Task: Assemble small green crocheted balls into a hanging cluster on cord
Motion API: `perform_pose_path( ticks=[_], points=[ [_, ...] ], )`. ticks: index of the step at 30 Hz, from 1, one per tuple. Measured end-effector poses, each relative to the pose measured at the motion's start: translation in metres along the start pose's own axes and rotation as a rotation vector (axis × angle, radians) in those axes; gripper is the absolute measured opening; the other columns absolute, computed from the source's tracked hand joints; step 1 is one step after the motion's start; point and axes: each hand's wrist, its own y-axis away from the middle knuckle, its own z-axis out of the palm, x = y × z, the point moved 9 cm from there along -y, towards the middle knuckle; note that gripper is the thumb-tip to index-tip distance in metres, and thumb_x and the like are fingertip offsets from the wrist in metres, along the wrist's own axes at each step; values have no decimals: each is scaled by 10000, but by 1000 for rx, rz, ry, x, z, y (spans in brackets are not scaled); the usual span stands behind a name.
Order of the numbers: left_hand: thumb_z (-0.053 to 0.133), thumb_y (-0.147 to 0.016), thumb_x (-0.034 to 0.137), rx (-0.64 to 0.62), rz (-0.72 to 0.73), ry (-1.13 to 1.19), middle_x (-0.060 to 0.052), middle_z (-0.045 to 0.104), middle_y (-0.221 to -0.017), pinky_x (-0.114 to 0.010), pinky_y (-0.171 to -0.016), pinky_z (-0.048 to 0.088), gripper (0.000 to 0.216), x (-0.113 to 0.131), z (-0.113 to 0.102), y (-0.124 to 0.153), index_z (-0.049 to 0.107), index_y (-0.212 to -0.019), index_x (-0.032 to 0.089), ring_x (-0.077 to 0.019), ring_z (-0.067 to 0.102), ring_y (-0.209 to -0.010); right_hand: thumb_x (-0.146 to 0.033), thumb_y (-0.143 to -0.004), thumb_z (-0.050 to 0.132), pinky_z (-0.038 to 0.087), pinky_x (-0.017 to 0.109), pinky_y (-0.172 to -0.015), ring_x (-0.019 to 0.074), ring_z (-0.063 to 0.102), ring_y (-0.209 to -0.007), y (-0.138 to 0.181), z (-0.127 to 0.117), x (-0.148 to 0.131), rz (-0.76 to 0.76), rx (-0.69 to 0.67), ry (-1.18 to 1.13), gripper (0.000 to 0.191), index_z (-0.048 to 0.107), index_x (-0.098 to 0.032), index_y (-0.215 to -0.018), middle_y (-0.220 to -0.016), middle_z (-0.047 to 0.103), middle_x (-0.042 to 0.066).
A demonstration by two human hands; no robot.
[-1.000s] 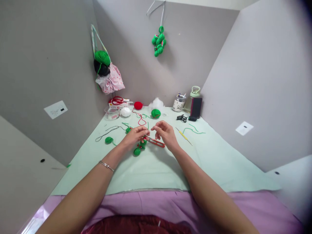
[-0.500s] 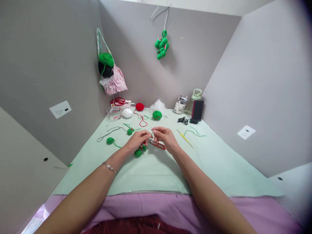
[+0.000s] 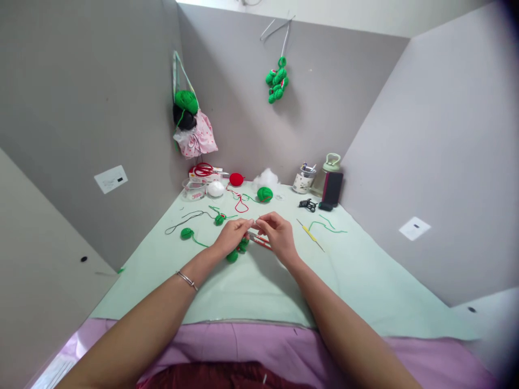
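My left hand (image 3: 232, 235) and my right hand (image 3: 277, 233) meet fingertip to fingertip above the pale green table mat (image 3: 259, 281). Both are pinched closed on something thin between them that I cannot make out. Small green crocheted balls (image 3: 237, 252) hang or lie just under my left hand. A red-handled snipper (image 3: 259, 241) lies on the mat under my fingers, partly hidden. A silver bangle (image 3: 186, 279) circles my left wrist.
More green crocheted pieces (image 3: 187, 233) and yarn strands lie at left. A yellow crochet hook (image 3: 310, 234) lies right of my hands. At the back stand a green yarn ball (image 3: 265, 194), red yarn (image 3: 236, 179), white stuffing (image 3: 267, 176), a pen cup (image 3: 302, 182), a bottle and phone (image 3: 333, 187). A green bunch (image 3: 277, 84) hangs on the wall.
My right hand closed in on my left until the fingertips met in a pinch. The view also shifted, so everything sits slightly right and lower in the picture.
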Motion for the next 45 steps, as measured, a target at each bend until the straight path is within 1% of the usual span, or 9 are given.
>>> perform_pose_path(
  ticks=[3,7,11,16,19,24,31,38,45],
  points=[
    [585,-825,615,74,-23,114,-40,604,-639,-230,-520,361,500,-4,0,1,697,-733,136,-108,490,-550,-352,-852,660,479,268,-593,123,595,-591,7,10,-16,-170,-44,132,206,638,-189,-728,-753,584,4],
    [723,-740,545,55,-112,461,-61,661,-773,-207,-568,396,421,-11,9,3,717,-806,129,-107,555,-652,-303,-892,619,500,272,-637,129,601,-645,14,19,-24,-279,-91,197,145,685,-205,-809,-783,586,12],
    [791,-688,471,127,-124,590,-51,669,-841,-182,-577,407,391,-8,3,6,729,-887,140,-96,570,-704,-284,-881,642,507,301,-734,154,606,-766,13,9,-35,-335,1,206,118,741,-219,-875,-852,609,38],
    [690,-801,430,169,-18,431,-64,706,-980,-207,-667,455,277,5,-3,9,720,-904,174,-119,631,-816,-317,-846,677,485,288,-632,134,566,-671,2,-19,-29,-181,153,49,132,736,-199,-844,-796,622,26],
    [643,-835,392,181,26,297,-66,720,-884,-251,-702,476,275,10,-3,12,741,-974,175,-141,638,-788,-353,-823,690,498,278,-580,127,595,-607,-3,-22,-16,-34,142,-185,174,688,-182,-852,-756,662,16],
    [608,-864,347,192,133,143,-49,713,-844,-292,-824,495,332,19,-2,16,749,-1105,167,-155,644,-815,-359,-756,754,551,289,-660,153,682,-690,-1,-8,-9,83,69,-375,231,622,-183,-826,-796,723,34],
    [540,-923,350,156,249,2,-32,661,-802,-276,-845,470,320,24,1,17,766,-1069,177,-153,607,-824,-355,-752,752,415,227,-515,83,489,-519,-2,-4,-14,-14,49,-177,216,620,-185,-752,-621,577,-42],
    [548,-924,370,179,245,31,-19,651,-802,-270,-892,461,409,25,-4,17,691,-1241,155,-151,604,-832,-418,-830,621,370,231,-481,99,446,-514,5,14,-8,51,-151,-14,252,665,-170,-825,-600,539,-28],
    [475,-965,358,158,296,-41,-29,648,-857,-276,-927,448,424,26,0,19,644,-1313,186,-161,605,-879,-417,-847,604,374,233,-497,111,468,-523,6,7,-17,12,-102,36,262,685,-171,-886,-580,527,-29]
  ],
)
